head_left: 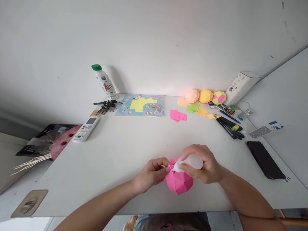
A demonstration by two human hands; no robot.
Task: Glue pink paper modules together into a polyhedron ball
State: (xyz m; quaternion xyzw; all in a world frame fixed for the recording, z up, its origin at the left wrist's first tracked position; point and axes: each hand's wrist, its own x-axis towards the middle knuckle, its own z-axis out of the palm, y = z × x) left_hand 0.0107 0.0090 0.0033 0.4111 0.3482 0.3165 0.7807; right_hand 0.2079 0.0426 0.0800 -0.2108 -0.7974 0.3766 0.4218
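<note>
A pink faceted paper ball (179, 184) rests on the white table near its front edge, with an opening at its top. My left hand (154, 173) pinches a pink paper flap at the ball's upper left side. In my right hand (204, 163) is a small white squeeze bottle (194, 161), tilted so that its nozzle points down and left at the paper beside my left fingertips. Whether the nozzle touches the paper is too small to tell.
Pink paper pieces (178, 115), green ones (192, 108) and three finished-looking paper balls (205, 96) lie at the back. A remote (86, 129), keys (106, 106) and bottle (106, 84) stand left; scissors (231, 128) and a black pouch (266, 159) lie right.
</note>
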